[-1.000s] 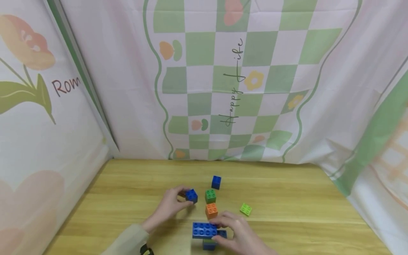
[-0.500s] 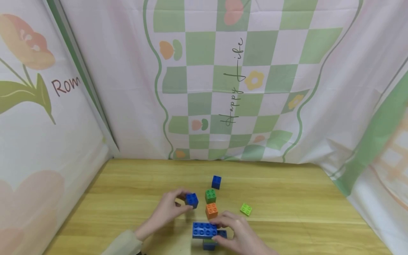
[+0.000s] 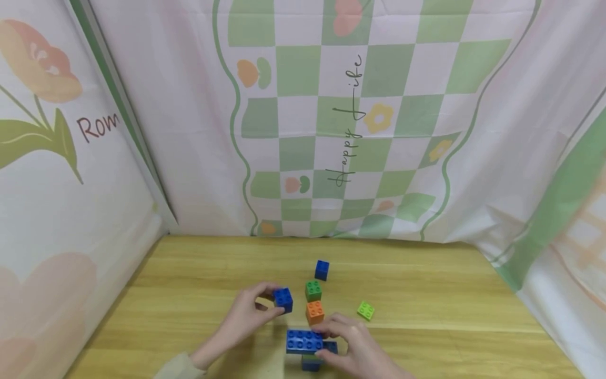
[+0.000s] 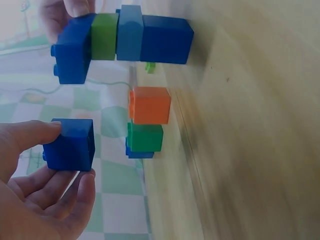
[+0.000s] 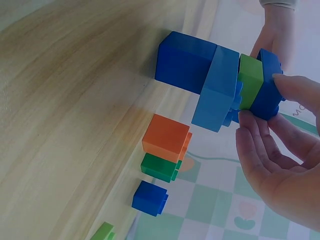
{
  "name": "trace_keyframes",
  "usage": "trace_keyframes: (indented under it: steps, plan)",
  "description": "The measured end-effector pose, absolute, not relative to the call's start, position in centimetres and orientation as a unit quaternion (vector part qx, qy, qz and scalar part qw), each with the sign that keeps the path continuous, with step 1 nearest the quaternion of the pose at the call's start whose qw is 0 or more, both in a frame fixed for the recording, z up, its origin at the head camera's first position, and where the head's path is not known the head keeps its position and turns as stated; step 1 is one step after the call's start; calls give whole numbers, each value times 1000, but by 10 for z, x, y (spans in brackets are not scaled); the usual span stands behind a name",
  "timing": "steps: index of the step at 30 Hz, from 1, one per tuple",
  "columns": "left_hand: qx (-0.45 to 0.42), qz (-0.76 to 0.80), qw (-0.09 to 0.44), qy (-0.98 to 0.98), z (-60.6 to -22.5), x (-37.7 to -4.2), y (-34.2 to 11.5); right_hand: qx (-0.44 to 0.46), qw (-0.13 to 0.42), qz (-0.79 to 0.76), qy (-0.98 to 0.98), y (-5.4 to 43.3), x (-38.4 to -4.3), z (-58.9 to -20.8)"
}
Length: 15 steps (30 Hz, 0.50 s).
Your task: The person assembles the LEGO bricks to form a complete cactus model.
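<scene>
Left hand (image 3: 246,315) pinches 1 blue cube (image 3: 283,300), raised above the table (image 3: 213,268).
Right hand (image 3: 354,343) grips the top brick (image 3: 303,341) of the 4-piece stack (image 5: 185,62), near the orange cube (image 3: 314,312).

Right fingers (image 5: 247,145) pinch the blue brick (image 5: 266,87) atop a stack (image 5: 218,85)

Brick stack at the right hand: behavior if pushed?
The brick stack may tip: its eight-stud blue brick overhangs the narrower base brick. Probably stiff: its layers look hard-edged and closely joined. Unlikely to roll: its sides are flat.
</scene>
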<state>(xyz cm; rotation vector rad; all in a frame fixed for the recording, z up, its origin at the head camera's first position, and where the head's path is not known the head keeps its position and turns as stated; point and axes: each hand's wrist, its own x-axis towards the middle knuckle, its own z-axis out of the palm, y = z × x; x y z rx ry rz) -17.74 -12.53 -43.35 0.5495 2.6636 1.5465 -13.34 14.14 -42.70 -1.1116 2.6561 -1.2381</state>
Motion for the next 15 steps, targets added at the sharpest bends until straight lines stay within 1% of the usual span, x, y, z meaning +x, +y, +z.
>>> trace_keyframes:
  steps: [4, 8, 15]
  plan:
    - [173, 499, 8, 849, -430, -170, -126, -359, -2, -395, 846, 141, -134, -428]
    - [171, 504, 4, 847, -428, -164, -126, -352, 5, -393, 849, 141, -133, -427]
    - [186, 495, -4, 849, -426, -156, -127, -354, -12, -386, 852, 141, -132, -428]
